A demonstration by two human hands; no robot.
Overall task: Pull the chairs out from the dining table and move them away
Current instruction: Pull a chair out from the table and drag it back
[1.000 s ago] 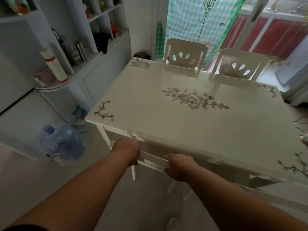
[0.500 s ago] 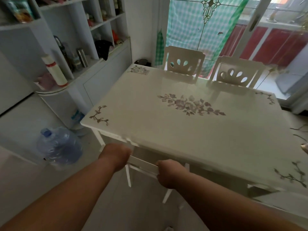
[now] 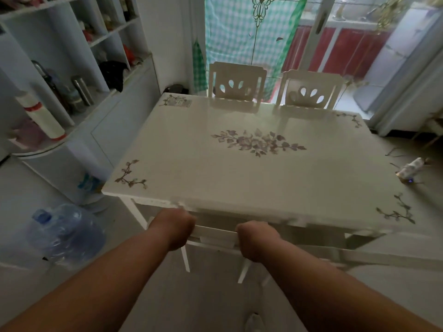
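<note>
Though half-hidden under the table (image 3: 239, 178), both hands' grip (image 3: 173, 227) on chair rail (image 3: 215, 233).

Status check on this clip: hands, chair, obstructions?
Left hand and right hand both shut on near chair's top rail. Chair tucked under dining table. Water jug on floor at left, beside the pull path.

Dim room, backlit from the window (image 3: 299, 32)

Daylight behind the window throws pale glare across the surface (image 3: 239, 168); nearer it, shadows deepen, edges bow, motion blur softens everything.
</note>
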